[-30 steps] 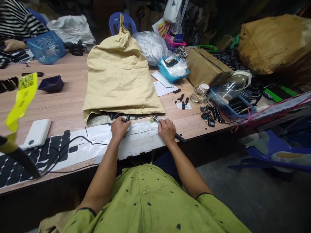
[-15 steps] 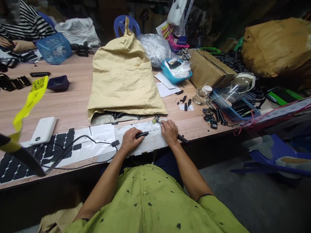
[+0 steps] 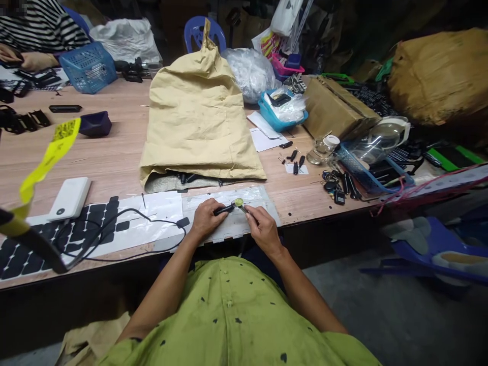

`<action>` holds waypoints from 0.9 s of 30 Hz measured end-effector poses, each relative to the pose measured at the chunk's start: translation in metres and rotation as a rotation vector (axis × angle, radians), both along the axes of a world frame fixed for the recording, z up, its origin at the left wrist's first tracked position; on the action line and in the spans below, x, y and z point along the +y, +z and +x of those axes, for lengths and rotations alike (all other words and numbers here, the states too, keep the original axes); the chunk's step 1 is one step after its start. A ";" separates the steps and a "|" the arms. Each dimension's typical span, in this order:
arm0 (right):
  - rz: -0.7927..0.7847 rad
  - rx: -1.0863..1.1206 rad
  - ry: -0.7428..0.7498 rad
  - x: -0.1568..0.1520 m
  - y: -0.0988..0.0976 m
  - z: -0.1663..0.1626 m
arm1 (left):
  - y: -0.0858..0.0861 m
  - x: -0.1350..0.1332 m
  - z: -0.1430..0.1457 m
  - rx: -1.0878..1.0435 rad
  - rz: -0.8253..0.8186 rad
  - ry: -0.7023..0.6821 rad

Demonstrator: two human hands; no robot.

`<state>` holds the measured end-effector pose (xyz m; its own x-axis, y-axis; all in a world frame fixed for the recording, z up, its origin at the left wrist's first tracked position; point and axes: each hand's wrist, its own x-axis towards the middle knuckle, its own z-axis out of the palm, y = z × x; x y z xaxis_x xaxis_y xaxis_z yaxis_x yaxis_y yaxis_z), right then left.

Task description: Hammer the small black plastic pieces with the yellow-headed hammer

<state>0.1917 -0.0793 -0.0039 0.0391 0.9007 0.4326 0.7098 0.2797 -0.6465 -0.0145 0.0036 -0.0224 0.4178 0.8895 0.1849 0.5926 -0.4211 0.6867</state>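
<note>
A sack (image 3: 202, 122) lies on the table (image 3: 118, 157) beyond the person's left hand (image 3: 208, 217) and right hand (image 3: 265, 231). Left of it sits a tray (image 3: 95, 126), with a basket (image 3: 89, 70) farther back — a device (image 3: 70, 197) nearer the edge. Rightward, a jar (image 3: 320, 151) is beside a second basket (image 3: 355, 166), a carton (image 3: 337, 108) behind the jar.

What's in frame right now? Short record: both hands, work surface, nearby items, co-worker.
left hand: holding small black part
right hand: gripping tool with yellow-green head
tool head: at black part's end; contact unclear
work surface: pale sheet at table edge
ahead: tan sack
left side: white device
co-worker: hand beside blue basket
</note>
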 end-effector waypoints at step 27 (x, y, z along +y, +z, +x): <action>-0.082 -0.429 -0.355 0.061 -0.019 0.048 | 0.012 -0.004 0.002 -0.026 -0.096 0.017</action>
